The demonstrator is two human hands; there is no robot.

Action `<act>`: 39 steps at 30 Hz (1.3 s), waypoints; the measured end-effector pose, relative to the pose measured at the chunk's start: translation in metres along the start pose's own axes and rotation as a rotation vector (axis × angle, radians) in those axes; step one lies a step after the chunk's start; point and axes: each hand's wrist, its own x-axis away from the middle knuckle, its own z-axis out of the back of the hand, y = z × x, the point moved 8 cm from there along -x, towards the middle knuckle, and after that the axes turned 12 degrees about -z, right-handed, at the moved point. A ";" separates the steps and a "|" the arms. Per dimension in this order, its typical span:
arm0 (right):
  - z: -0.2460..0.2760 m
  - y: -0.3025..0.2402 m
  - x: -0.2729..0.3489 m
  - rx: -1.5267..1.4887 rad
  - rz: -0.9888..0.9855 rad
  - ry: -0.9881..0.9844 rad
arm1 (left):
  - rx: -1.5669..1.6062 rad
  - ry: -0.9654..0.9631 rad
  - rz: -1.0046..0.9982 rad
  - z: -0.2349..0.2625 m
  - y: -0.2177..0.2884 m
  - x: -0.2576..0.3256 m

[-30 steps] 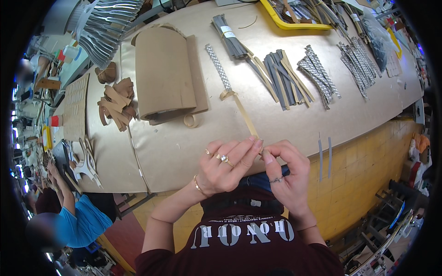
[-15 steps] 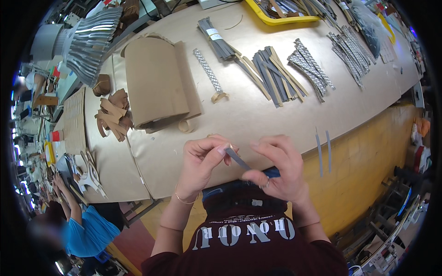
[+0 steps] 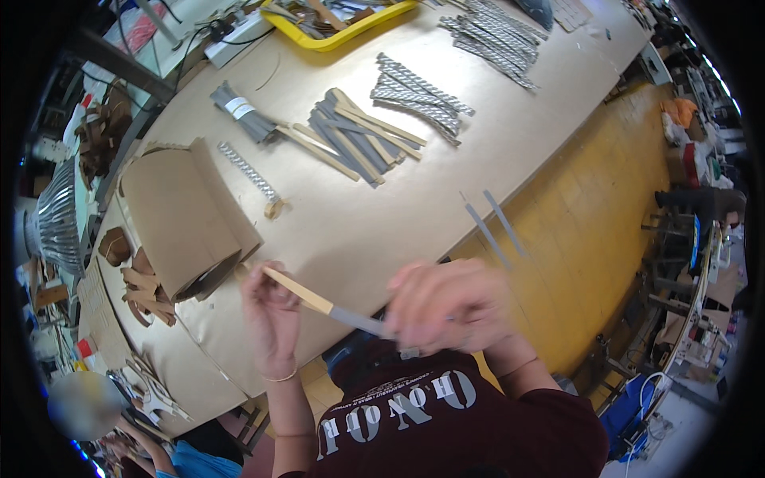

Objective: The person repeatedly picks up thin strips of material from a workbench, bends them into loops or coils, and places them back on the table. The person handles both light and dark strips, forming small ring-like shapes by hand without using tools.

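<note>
A narrow strip, tan along one length and grey along the other [image 3: 307,295], stretches between my two hands above the table's near edge. My left hand [image 3: 272,323] pinches its tan end between thumb and fingers. The grey end runs into the curled fingers of my right hand [image 3: 450,307], which is smeared by motion; its exact hold is hard to see. Two loose grey strips [image 3: 483,229] jut over the table edge beyond my right hand. Past my left hand lies a large brown paper-like roll [image 3: 179,219].
Across the table [image 3: 319,223] lie a braided strip [image 3: 247,171], a banded grey bundle [image 3: 253,123], grey and tan strips [image 3: 362,139], and silvery braided pieces [image 3: 418,95]. A yellow tray [image 3: 319,45] stands behind. Brown scraps [image 3: 147,296] and a lamp [image 3: 60,219] are left; a blue-clad person works lower left.
My hands have moved apart, left hand leftward, and the strip now shows a long tan length. The view has turned, shifting the table things leftward in the picture.
</note>
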 end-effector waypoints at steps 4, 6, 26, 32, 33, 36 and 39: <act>0.071 -0.029 0.031 -0.222 0.084 0.357 | -0.054 0.020 -0.152 0.013 0.021 -0.010; 0.111 -0.037 0.042 0.038 0.085 0.564 | -0.118 0.062 -0.227 0.018 0.028 -0.010; 0.216 0.043 0.075 1.011 -0.749 1.167 | -0.651 -0.172 -0.274 -0.009 -0.001 0.006; 0.224 0.037 0.096 1.170 -0.752 1.333 | -0.717 -0.161 -0.312 -0.008 0.005 0.006; 0.217 0.033 0.093 1.212 -0.693 1.345 | -0.740 -0.150 -0.341 -0.009 0.010 0.005; 0.180 0.018 0.077 1.345 -0.418 1.367 | -0.921 -0.110 -0.670 -0.017 0.045 0.009; 0.145 0.026 0.031 1.268 -0.224 1.016 | -1.408 -0.117 -0.994 -0.035 0.068 0.019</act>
